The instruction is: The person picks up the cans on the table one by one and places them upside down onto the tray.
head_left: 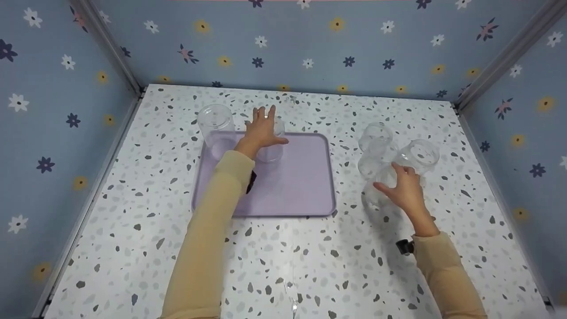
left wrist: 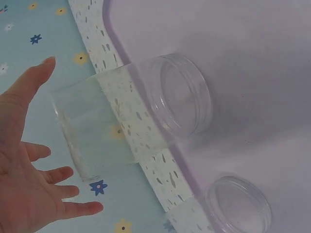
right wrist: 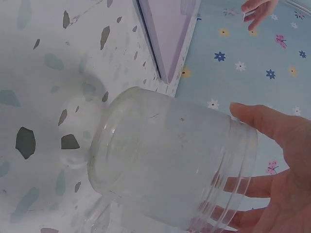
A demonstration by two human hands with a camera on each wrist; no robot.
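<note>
My left hand point(head_left: 261, 130), fingers spread, is over the back of the lilac tray point(head_left: 301, 177). Just past its fingers in the left wrist view is a clear plastic jar point(left wrist: 180, 97), which the hand does not grip. Another, taller clear jar point(head_left: 216, 128) stands at the tray's back left corner. On the right, my right hand point(head_left: 407, 188) holds a clear jar point(right wrist: 165, 150) near its mouth. The thumb is on one side of the rim and the fingers are on the other, partly seen through the plastic.
Several more clear jars cluster beyond the right hand, including one at the back point(head_left: 375, 135) and one at the right point(head_left: 418, 155). The speckled white table point(head_left: 274, 261) is enclosed by blue flowered walls point(head_left: 292, 44) at the back and both sides.
</note>
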